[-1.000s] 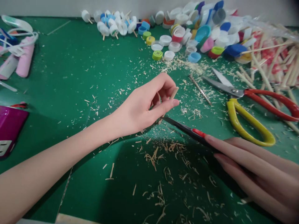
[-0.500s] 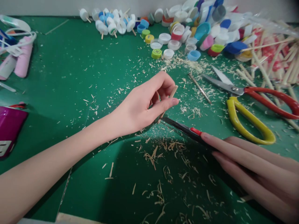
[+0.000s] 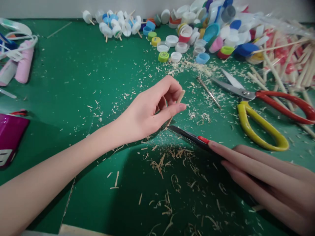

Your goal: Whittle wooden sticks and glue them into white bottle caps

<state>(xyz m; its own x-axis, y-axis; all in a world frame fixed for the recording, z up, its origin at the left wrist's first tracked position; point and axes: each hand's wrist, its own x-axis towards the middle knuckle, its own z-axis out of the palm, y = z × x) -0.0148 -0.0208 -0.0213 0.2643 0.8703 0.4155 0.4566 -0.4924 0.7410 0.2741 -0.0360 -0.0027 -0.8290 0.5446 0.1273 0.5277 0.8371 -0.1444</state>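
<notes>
Near the middle of the green tabletop, my left hand (image 3: pixel 159 109) pinches a short, pale wooden stick (image 3: pixel 181 96) between thumb and fingers. The stick stands tilted, its lower end just below my thumb. My right hand (image 3: pixel 261 177), at the lower right, is closed around a black utility knife (image 3: pixel 189 136) with a red slider. The knife's tip is at the stick's lower end; whether the blade touches the wood I cannot tell. Thin wood shavings (image 3: pixel 159 165) lie scattered under and around both hands.
Scissors (image 3: pixel 246 95) with red and yellow handles lie open on the right, beside a metal nail (image 3: pixel 209 92). Behind are heaped bottle caps (image 3: pixel 182 47), white caps on sticks (image 3: pixel 115 28) and bagged sticks (image 3: pixel 290 62). A purple box (image 3: pixel 12 137) and pink glue gun (image 3: pixel 24 62) sit left.
The knife and my right hand have shifted slightly left, with the tip a bit lower on the stick. My left hand keeps its pinch; the whole view has shifted a little.
</notes>
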